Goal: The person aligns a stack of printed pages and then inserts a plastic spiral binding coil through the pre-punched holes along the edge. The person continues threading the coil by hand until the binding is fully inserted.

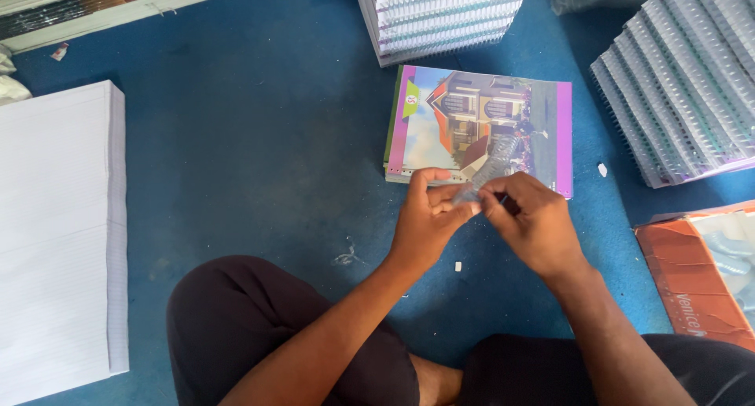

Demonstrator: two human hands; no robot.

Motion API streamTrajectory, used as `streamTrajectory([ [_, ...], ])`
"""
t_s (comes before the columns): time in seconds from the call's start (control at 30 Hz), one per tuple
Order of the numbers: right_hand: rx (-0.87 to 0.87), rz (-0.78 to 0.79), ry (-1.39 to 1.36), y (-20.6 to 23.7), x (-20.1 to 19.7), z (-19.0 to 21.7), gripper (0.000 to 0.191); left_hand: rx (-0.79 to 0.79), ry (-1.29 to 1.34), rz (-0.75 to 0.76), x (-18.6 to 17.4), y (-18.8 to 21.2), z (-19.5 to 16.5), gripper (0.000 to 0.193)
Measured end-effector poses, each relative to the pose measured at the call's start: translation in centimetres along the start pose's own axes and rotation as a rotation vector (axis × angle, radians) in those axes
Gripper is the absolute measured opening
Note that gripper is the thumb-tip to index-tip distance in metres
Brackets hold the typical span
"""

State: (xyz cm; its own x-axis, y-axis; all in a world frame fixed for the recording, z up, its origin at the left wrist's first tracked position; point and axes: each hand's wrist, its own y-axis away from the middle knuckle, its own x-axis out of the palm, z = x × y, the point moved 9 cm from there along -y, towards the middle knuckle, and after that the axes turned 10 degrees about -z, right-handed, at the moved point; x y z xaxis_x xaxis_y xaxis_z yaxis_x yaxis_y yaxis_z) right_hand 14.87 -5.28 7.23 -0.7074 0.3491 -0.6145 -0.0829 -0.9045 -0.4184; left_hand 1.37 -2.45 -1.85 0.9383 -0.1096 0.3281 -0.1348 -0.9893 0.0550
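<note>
A clear plastic spiral binding coil (493, 164) is pinched between both my hands, just above the near edge of a notebook (480, 115) with a colourful house picture on its cover. My left hand (429, 217) holds the coil's near end with thumb and fingers. My right hand (535, 221) grips it from the right side. The notebook lies flat on the blue floor (259, 154), its punched edge toward me. I sit cross-legged, my dark-trousered knees below the hands.
A tall stack of white paper (59, 225) lies at the left. Stacks of spiral-bound notebooks stand at the top centre (440, 17) and at the right (684, 76). An orange box (692, 272) with clear coils sits at the right edge.
</note>
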Motion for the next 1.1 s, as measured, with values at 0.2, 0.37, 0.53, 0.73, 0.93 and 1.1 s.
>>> streamTrajectory([
  [0.2, 0.102, -0.097, -0.066, 0.2, -0.6, -1.0, 0.011, 0.048, -0.19, -0.045, -0.3, 0.2, -1.6, 0.045],
  [0.37, 0.167, -0.104, -0.085, 0.3, -0.6, -1.2, 0.012, 0.142, -0.21, -0.036, -0.3, 0.5, -2.2, 0.028],
  [0.53, 0.335, -0.081, -0.176, 0.2, -0.7, -2.5, 0.014, 0.173, -0.115, -0.004, -0.6, -0.4, -2.4, 0.02],
  [0.73, 0.448, -0.138, -0.435, -0.6, -1.8, -4.9, 0.014, -0.073, 0.057, 0.069, -1.4, -1.6, -2.5, 0.021],
  [0.93, 0.516, -0.207, -0.606, -0.8, -2.6, -7.6, 0.012, -0.135, 0.078, 0.009, -2.7, -2.8, -3.5, 0.021],
  [1.1, 0.607, -0.307, -0.74, -1.0, -3.6, -9.8, 0.015, -0.029, 0.072, -0.213, -7.2, -5.1, -5.0, 0.017],
])
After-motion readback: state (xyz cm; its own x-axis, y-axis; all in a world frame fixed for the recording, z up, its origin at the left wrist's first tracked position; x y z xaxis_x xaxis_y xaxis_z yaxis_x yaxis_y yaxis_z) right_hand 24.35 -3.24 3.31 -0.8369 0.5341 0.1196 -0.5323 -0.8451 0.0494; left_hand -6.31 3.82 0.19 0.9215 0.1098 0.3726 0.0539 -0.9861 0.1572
